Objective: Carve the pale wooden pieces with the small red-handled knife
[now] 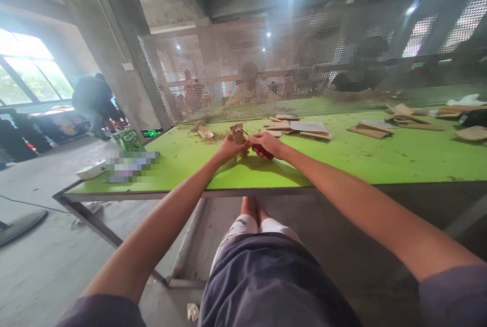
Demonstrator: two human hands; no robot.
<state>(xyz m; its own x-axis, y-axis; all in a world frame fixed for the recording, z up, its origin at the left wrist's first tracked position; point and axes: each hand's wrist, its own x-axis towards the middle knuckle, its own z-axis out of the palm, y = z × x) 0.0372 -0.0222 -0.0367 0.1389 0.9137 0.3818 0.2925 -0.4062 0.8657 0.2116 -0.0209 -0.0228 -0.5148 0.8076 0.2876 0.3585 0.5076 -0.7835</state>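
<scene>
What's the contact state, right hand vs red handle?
Touching. The head view shows the right hand closed around the red handle, its end sticking out below the fingers.

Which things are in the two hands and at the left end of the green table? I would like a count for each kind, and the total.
Brown piece, in the left hand: 1
Red-handled tool, in the right hand: 1
Green box: 1
White object: 1
Blurred flat item: 1
Total: 5
</scene>
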